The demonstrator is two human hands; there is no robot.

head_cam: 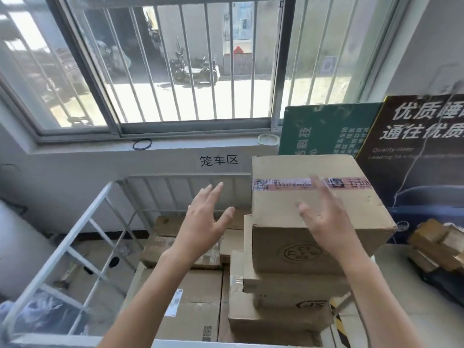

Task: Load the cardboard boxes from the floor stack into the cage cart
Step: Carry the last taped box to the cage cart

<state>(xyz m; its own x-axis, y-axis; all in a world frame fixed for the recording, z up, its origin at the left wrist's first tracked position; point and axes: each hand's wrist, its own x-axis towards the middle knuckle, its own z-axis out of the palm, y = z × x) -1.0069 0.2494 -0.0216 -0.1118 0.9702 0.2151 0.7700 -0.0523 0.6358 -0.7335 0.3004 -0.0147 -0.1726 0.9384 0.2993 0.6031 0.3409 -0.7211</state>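
Note:
A large cardboard box (283,197) with pink printed tape sits on top of a stack of boxes (276,312) inside the white cage cart (82,222), at the cart's right side. My right hand (326,219) hovers over that top box with fingers spread and holds nothing. To the left of the box, above the lower boxes, my left hand (208,217) is held up with its fingers apart, also holding nothing. More flat boxes (193,305) lie lower in the cart under my left arm.
A barred window and its sill (175,146) stand behind the cart. Green (324,131) and dark (414,151) signboards lean on the wall at right. A pile of small brown parcels (439,244) lies at far right. Bagged items (42,315) sit left of the cart.

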